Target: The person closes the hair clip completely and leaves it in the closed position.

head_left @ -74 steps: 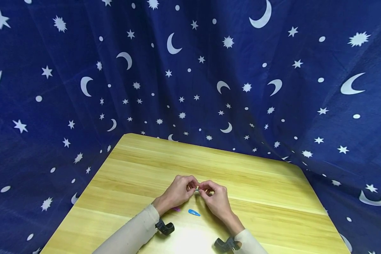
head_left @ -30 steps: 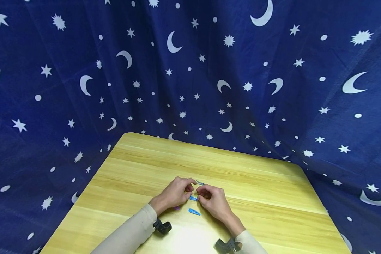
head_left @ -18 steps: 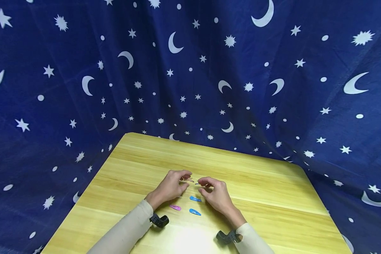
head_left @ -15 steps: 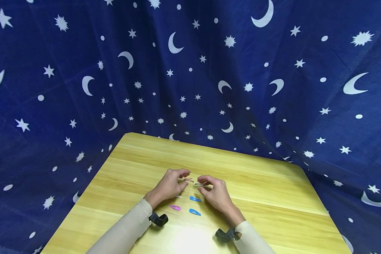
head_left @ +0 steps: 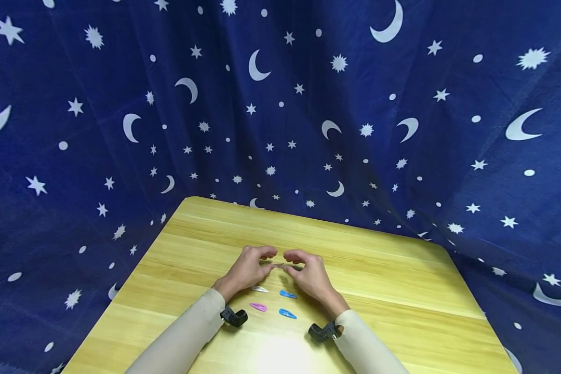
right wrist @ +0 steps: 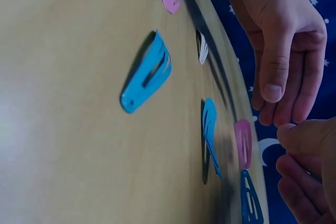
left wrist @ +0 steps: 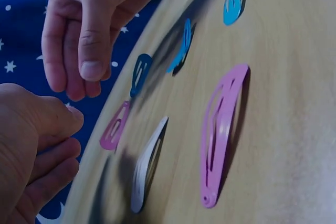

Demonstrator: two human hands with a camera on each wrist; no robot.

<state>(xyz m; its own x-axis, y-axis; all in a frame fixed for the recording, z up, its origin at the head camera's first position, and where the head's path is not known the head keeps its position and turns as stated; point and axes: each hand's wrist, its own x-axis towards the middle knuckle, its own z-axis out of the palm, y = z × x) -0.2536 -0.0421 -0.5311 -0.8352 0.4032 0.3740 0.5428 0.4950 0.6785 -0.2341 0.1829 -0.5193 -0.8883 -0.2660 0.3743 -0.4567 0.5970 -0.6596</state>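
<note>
In the head view my left hand (head_left: 246, 267) and right hand (head_left: 310, 272) face each other low over the table, fingers loosely bent, thumbs close to two snap hair clips. In the left wrist view these are a pink hair clip (left wrist: 113, 129) and a dark blue hair clip (left wrist: 140, 75), lying end to end with their narrow tips meeting. Neither hand grips a clip. Nearer me lie a white hair clip (head_left: 260, 289), a larger-looking pink hair clip (head_left: 258, 307), and two bright blue hair clips, the upper one (head_left: 288, 294) and the lower one (head_left: 287, 314).
The wooden table (head_left: 378, 291) stretches out around the hands. Behind it hangs a dark blue curtain (head_left: 299, 119) with white moons and stars. Black wrist cameras sit on both wrists, the left camera (head_left: 234, 316) and the right camera (head_left: 322, 331).
The hands have drawn back from the near blue clip to the far pair. Those two clips, apart half a second ago, now meet at their tips. The white clip is more exposed.
</note>
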